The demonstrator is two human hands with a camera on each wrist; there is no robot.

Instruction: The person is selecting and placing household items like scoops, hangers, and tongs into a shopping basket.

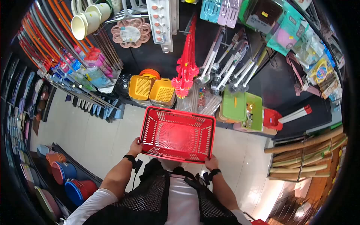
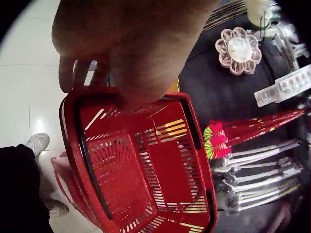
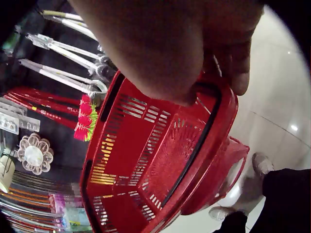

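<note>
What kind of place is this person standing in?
Most likely a household goods shop. The left hand and right hand hold an empty red shopping basket, long-handled cleaning tools hang on the display wall, and stacked plastic basins stand at floor level.

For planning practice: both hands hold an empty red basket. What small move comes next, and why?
Probably free the right hand, leaving the left hand holding the red basket: both grip its near rim, so neither can pick anything.
</note>
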